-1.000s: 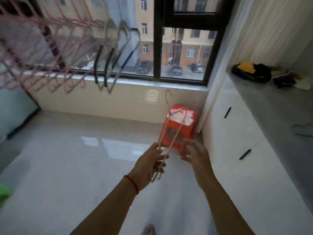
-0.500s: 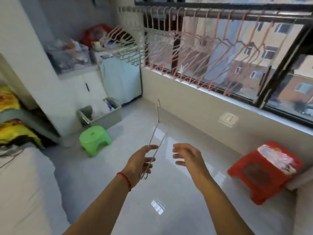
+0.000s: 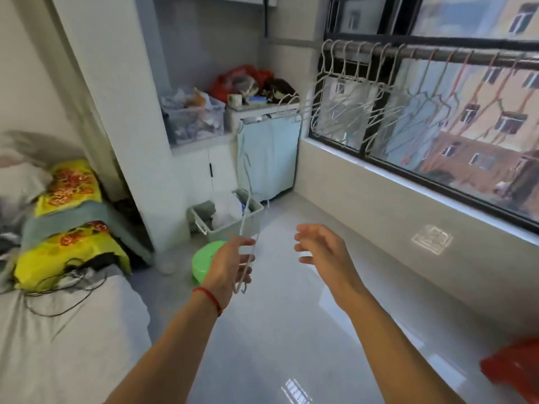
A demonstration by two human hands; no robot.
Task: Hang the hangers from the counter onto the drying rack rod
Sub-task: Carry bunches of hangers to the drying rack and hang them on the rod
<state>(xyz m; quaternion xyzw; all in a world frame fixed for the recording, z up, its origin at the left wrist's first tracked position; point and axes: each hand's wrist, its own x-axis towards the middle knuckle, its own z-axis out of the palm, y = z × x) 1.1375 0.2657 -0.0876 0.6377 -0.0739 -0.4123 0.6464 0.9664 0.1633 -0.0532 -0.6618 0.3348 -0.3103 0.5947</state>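
The person has turned from the bench toward the rod's [image 3: 455, 55] left end. The left hand [image 3: 230, 265] pinches a white wire hanger [image 3: 244, 228] upright; the right hand [image 3: 319, 247] hovers spread, empty. Hanging likely comes next.

A thin white wire hanger [image 3: 246, 228] stands nearly upright at frame centre, hook uppermost, edge-on. At upper right, the drying rack rod [image 3: 437, 55] runs across the window, crowded with white and pink hangers [image 3: 350, 106].
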